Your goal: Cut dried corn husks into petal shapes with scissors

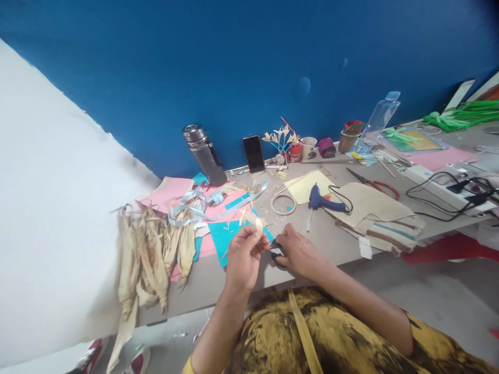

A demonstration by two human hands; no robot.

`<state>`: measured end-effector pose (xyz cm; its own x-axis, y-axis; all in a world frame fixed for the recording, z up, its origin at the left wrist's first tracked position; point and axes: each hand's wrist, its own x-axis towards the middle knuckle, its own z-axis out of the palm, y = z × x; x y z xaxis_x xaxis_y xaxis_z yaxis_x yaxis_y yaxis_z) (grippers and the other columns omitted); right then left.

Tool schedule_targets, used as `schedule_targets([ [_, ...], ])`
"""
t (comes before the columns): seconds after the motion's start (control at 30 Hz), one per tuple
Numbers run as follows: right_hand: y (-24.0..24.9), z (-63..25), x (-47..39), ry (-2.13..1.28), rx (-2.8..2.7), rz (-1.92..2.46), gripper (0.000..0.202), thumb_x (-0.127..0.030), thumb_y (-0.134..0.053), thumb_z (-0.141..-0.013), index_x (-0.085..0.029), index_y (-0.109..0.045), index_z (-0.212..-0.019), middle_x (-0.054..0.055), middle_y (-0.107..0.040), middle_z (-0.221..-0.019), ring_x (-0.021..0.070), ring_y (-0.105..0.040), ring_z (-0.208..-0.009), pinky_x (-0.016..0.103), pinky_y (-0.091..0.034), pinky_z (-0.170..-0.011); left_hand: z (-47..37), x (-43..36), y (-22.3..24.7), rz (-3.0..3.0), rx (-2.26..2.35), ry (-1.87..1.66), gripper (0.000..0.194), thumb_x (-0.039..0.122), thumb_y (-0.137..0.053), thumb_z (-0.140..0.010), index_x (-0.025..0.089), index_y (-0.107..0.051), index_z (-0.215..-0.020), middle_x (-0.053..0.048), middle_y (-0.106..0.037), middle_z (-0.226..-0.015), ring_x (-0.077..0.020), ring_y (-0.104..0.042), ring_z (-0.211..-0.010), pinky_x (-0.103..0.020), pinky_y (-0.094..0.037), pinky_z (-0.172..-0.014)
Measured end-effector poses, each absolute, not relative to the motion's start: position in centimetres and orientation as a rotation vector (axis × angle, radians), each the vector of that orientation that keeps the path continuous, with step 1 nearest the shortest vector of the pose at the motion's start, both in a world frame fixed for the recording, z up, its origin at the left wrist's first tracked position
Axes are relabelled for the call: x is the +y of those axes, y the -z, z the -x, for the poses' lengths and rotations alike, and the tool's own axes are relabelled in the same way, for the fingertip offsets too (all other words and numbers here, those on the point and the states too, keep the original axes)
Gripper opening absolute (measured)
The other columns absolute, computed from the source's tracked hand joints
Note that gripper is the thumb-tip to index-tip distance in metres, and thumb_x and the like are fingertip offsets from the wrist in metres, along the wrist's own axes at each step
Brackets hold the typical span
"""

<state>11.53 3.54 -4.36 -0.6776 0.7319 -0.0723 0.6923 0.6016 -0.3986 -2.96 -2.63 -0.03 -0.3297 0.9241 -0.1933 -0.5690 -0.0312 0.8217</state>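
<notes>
My left hand point(246, 254) pinches a small pale piece of husk point(259, 224) between thumb and fingers, its tip pointing up. Black-handled scissors point(277, 259) are in my right hand point(298, 252), whose fingers are closed round the handles. The scissors lie close to the left fingertips; how far the blades are apart is hard to see. Beneath and behind the left hand are blue paper point(222, 239) and pale scraps. Dried husks point(140, 254) hang over the table edge on the left.
Nearby on the table are a roll of tape point(283, 204), a blue glue gun point(323, 200), red-handled pliers point(374, 184) and a work glove point(393, 234). Along the wall stand a flask point(205, 156), a phone point(253, 154), husk flowers point(280, 139) and a plastic bottle point(378, 122). A power strip point(444, 189) lies right.
</notes>
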Motion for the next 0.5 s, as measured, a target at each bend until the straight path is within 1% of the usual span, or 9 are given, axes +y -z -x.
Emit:
schedule_targets([
  [0.07, 4.3, -11.4, 3.6, -0.615, -2.762, 1.228, 0.026, -0.031, -0.065, -0.083, -0.016, -0.061, -0.104, 0.013, -0.059, -0.105, 0.0220, -0.059, -0.082, 0.028, -0.033, -0.065, 3.0, -2.7, 0.1, -0.467, 1.018, -1.611, 0.018, 0.023, -0.076, -0.071, 0.016, -0.060, -0.075, -0.001, -0.063, -0.067, -0.0121, -0.059, -0.063, -0.023, -0.046, -0.060],
  [0.17, 4.2, -11.2, 4.1, -0.671, -2.775, 1.208, 0.023, -0.029, -0.065, -0.081, -0.015, -0.061, -0.099, 0.010, -0.064, -0.090, 0.0211, -0.058, -0.076, 0.028, -0.030, -0.062, 2.9, -2.7, 0.1, -0.433, 0.997, -1.556, 0.018, 0.023, -0.076, -0.071, 0.016, -0.060, -0.075, -0.002, -0.064, -0.067, -0.0121, -0.059, -0.062, -0.023, -0.045, -0.059],
  [0.23, 4.1, -11.2, 4.8, -0.757, -2.769, 1.145, 0.021, -0.028, -0.068, -0.077, -0.015, -0.062, -0.092, 0.008, -0.065, -0.084, 0.0198, -0.057, -0.074, 0.028, -0.028, -0.061, 2.8, -2.7, 0.0, -0.410, 0.971, -1.509, 0.017, 0.022, -0.075, -0.070, 0.016, -0.060, -0.075, -0.002, -0.064, -0.067, -0.0120, -0.059, -0.062, -0.023, -0.045, -0.058],
  [0.3, 3.9, -11.4, 5.6, -0.880, -2.759, 1.065, 0.021, -0.028, -0.073, -0.070, -0.016, -0.064, -0.084, 0.005, -0.065, -0.079, 0.0180, -0.056, -0.071, 0.027, -0.027, -0.059, 2.7, -2.8, -0.2, -0.392, 0.923, -1.470, 0.016, 0.019, -0.075, -0.069, 0.016, -0.059, -0.074, -0.001, -0.062, -0.067, -0.0117, -0.058, -0.061, -0.024, -0.045, -0.058],
  [0.37, 3.5, -11.7, 6.4, -1.076, -2.697, 0.985, 0.020, -0.026, -0.075, -0.066, -0.016, -0.065, -0.080, 0.003, -0.064, -0.072, 0.0159, -0.055, -0.066, 0.025, -0.029, -0.057, 2.6, -2.9, -0.4, -0.385, 0.881, -1.445, 0.016, 0.018, -0.073, -0.068, 0.017, -0.058, -0.073, 0.001, -0.060, -0.065, -0.0113, -0.056, -0.059, -0.024, -0.045, -0.057],
  [0.4, 3.2, -11.9, 6.7, -1.209, -2.613, 0.951, 0.017, -0.026, -0.073, -0.068, -0.016, -0.065, -0.080, 0.002, -0.063, -0.069, 0.0149, -0.055, -0.063, 0.025, -0.030, -0.056, 2.6, -3.0, -0.5, -0.390, 0.875, -1.438, 0.015, 0.017, -0.072, -0.068, 0.017, -0.057, -0.072, 0.002, -0.058, -0.063, -0.0112, -0.055, -0.058, -0.024, -0.044, -0.057],
  [0.47, 2.5, -12.3, 7.1, -1.525, -2.304, 0.900, 0.019, -0.032, -0.067, -0.075, -0.015, -0.066, -0.083, 0.001, -0.063, -0.067, 0.0127, -0.054, -0.056, 0.024, -0.033, -0.053, 2.6, -3.1, -0.6, -0.431, 0.912, -1.420, 0.014, 0.017, -0.069, -0.068, 0.018, -0.056, -0.070, 0.002, -0.056, -0.060, -0.0115, -0.053, -0.056, -0.024, -0.042, -0.055],
  [0.5, 2.1, -12.5, 7.1, -1.683, -2.100, 0.868, 0.024, -0.038, -0.064, -0.079, -0.015, -0.066, -0.087, 0.002, -0.064, -0.070, 0.0117, -0.054, -0.054, 0.023, -0.034, -0.050, 2.6, -3.1, -0.6, -0.465, 0.948, -1.404, 0.013, 0.016, -0.068, -0.067, 0.018, -0.056, -0.068, 0.003, -0.055, -0.059, -0.0116, -0.053, -0.055, -0.024, -0.041, -0.054],
])
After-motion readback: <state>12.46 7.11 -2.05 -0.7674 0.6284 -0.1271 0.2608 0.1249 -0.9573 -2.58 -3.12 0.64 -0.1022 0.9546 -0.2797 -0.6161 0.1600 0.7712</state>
